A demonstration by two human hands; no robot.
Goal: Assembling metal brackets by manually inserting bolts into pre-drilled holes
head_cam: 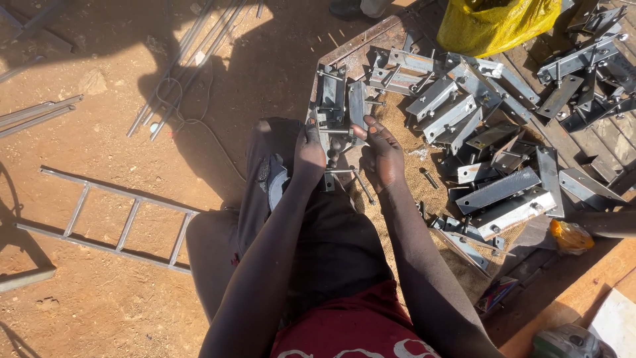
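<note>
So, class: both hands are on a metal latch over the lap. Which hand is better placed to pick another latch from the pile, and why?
Right. The right hand lies next to the pile, which spreads on that side. The left hand, on the latch, has only dirt ground beyond it.

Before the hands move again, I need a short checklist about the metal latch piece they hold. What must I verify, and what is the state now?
1. Left hand on the metal latch piece: ok.
2. Right hand touching it: ok.
3. Piece is over the lap, apart from the pile of brackets: ok.
4. Loose bolt is secured: cannot tell.
5. Firm grip: cannot tell.
</note>
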